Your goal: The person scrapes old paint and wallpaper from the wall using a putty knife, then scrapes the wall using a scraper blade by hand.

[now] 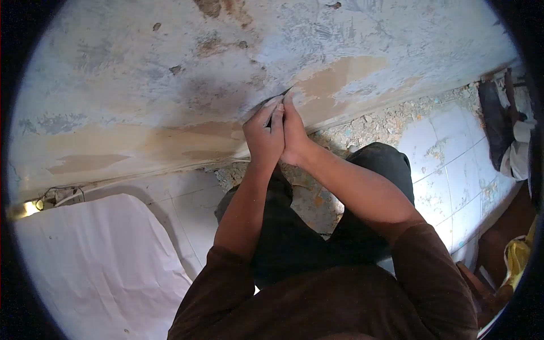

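Note:
My left hand point(263, 135) and my right hand point(292, 129) are pressed together in front of the wall point(141, 79). Both are closed around a scraper point(287, 91), of which only a thin dark edge shows past the fingertips. Its handle is hidden inside the hands. The edge meets the wall beside a bare tan patch point(340, 76) where the paint is gone. Grey and white blotchy paint covers the wall above and to the left. Pale dust coats my fingers.
Paint flakes point(391, 116) litter the tiled floor point(453, 164) along the wall's foot. A white sheet point(102, 260) drapes something at lower left, near a glowing lamp point(31, 208). A cable point(113, 180) runs along the wall base. Dark and white cloths point(504, 130) lie far right.

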### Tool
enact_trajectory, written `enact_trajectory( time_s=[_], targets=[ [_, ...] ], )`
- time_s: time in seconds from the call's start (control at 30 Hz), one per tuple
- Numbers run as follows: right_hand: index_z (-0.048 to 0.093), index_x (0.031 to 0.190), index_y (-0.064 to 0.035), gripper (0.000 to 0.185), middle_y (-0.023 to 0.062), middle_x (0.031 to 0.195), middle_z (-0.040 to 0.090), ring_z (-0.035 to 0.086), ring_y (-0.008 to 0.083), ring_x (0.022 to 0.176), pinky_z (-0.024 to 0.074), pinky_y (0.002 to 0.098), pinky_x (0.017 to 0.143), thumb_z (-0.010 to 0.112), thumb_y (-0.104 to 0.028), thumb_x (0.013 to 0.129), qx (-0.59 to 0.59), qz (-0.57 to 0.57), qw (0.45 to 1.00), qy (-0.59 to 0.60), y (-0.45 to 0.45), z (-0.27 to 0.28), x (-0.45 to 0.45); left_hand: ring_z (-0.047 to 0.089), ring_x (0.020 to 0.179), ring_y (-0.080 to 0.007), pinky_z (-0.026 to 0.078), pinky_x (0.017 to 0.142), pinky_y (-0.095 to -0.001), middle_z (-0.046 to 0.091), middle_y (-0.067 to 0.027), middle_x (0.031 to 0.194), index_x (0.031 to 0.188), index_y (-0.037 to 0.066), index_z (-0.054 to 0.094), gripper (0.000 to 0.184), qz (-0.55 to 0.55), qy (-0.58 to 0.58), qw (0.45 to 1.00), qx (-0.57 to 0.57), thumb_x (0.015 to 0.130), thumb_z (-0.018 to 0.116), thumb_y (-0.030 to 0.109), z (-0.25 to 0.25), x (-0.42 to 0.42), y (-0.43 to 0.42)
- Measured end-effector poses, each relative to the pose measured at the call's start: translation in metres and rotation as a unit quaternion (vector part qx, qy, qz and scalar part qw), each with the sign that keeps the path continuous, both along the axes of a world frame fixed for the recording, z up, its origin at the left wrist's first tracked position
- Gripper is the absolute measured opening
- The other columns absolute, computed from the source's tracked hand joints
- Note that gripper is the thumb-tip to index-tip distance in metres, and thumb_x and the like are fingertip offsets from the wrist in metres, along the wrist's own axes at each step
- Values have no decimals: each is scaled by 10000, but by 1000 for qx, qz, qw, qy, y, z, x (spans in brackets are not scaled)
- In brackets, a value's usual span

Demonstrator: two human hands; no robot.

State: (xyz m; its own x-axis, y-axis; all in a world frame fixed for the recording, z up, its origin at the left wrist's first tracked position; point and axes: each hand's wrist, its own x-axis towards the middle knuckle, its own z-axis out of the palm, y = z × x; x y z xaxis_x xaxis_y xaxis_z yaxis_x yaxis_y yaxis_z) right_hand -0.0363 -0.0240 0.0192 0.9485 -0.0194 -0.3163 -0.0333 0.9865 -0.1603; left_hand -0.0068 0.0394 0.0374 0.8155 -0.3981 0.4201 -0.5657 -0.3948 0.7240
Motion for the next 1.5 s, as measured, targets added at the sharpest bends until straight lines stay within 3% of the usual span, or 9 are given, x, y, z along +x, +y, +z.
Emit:
enact_trajectory(
  time_s=[0.07, 0.2, 0.37, 0.47, 0.53, 0.9, 1.17, 1.27, 1.5],
  targets=[
    [542, 1013, -129, 518, 46, 903, 581, 569, 189, 829, 500, 362, 760, 308, -589, 980, 64, 12, 998, -9, -2, 2, 0, 668, 921, -253, 488, 850, -349, 702, -175, 979, 1021, -18, 691, 196, -5, 8, 1000, -1, 881, 619, 99, -1, -1, -5],
    [541, 1028, -129, 525, 48, 918, 585, 568, 194, 840, 498, 365, 770, 313, -599, 974, 32, 13, 999, 13, -6, -4, -1, 668, 924, -249, 484, 854, -346, 704, -168, 980, 1014, -19, 693, 190, 3, 24, 999, -21, 883, 624, 100, -4, -3, -7],
    [549, 1102, -129, 551, 58, 1025, 605, 579, 211, 962, 493, 380, 847, 334, -615, 958, 45, 13, 999, -1, -5, 2, 0, 668, 924, -249, 483, 856, -344, 705, -169, 973, 1015, -17, 694, 188, -4, 15, 1000, -25, 886, 621, 98, 2, -2, -8],
    [543, 1040, -145, 517, 50, 938, 585, 571, 193, 854, 502, 362, 774, 328, -610, 965, 10, 4, 1000, 28, -7, 6, 0, 679, 882, -319, 505, 805, -356, 693, -195, 923, 1006, -23, 683, 183, -4, -10, 1000, -17, 876, 599, 74, 2, 0, -8],
    [542, 1039, -145, 523, 50, 937, 585, 570, 193, 859, 501, 362, 776, 332, -617, 961, 14, 4, 1000, 13, -4, 4, 0, 670, 914, -247, 485, 855, -343, 704, -177, 969, 1019, -18, 693, 189, -15, 8, 1000, -9, 887, 617, 95, 8, -3, -6],
    [548, 1033, -127, 550, 59, 952, 596, 580, 205, 904, 498, 388, 810, 334, -627, 954, 35, 21, 999, 8, -10, 3, -2, 672, 903, -246, 488, 847, -338, 705, -174, 962, 1011, -27, 692, 185, -9, -2, 1000, -13, 881, 618, 82, 3, -2, -8],
    [543, 1027, -131, 538, 50, 947, 587, 569, 193, 855, 497, 351, 766, 342, -624, 954, 61, 9, 998, -10, -4, 3, 1, 673, 893, -247, 491, 830, -339, 704, -181, 949, 1011, -31, 689, 196, 1, -4, 1000, -1, 881, 625, 100, 7, -5, -10],
    [541, 1023, -132, 522, 45, 943, 581, 565, 184, 850, 495, 354, 755, 348, -613, 959, 8, -4, 1000, 11, -10, 2, 2, 672, 891, -250, 491, 828, -344, 705, -179, 946, 1013, -30, 688, 196, -1, 19, 999, -38, 885, 622, 102, 4, -4, -12],
    [541, 1038, -129, 529, 52, 957, 581, 564, 200, 877, 493, 369, 791, 348, -615, 957, 55, 17, 998, -7, -10, 3, 1, 668, 927, -248, 483, 862, -346, 705, -178, 967, 1019, -20, 694, 189, -3, -1, 1000, -26, 892, 602, 86, 2, 0, -13]
  ],
)
